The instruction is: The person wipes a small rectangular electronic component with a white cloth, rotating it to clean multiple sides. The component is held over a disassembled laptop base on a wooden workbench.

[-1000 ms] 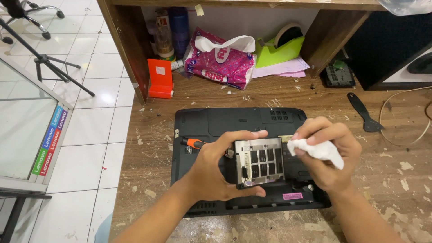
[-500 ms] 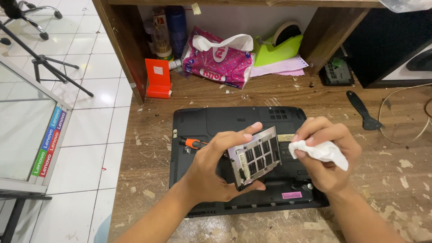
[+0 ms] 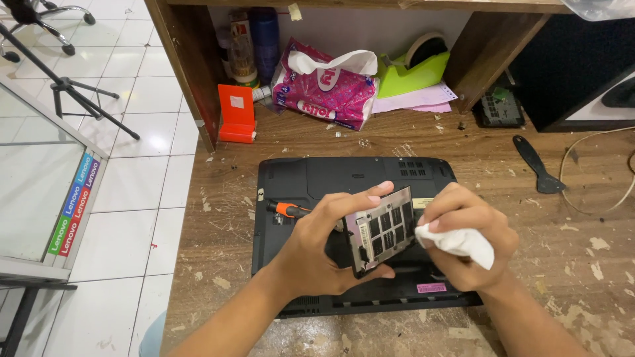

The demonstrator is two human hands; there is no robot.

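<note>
Above the upturned laptop (image 3: 317,178), the left hand (image 3: 317,248) grips a vented cover panel (image 3: 380,228), tilted; the right hand (image 3: 473,241) is closed on a white cloth (image 3: 460,243) beside it. Behind the laptop, a pink bag (image 3: 324,89) spills white tissue.

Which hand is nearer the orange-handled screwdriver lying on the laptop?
Left. The left hand sits right beside the orange-handled screwdriver, holding the vented metal cover panel. The right hand, gripping a white tissue, is beyond the panel.

A pink tissue pack (image 3: 325,89), green tape dispenser (image 3: 410,71), orange box (image 3: 237,114) and black scraper (image 3: 537,164) lie on the wooden bench (image 3: 225,218).
</note>
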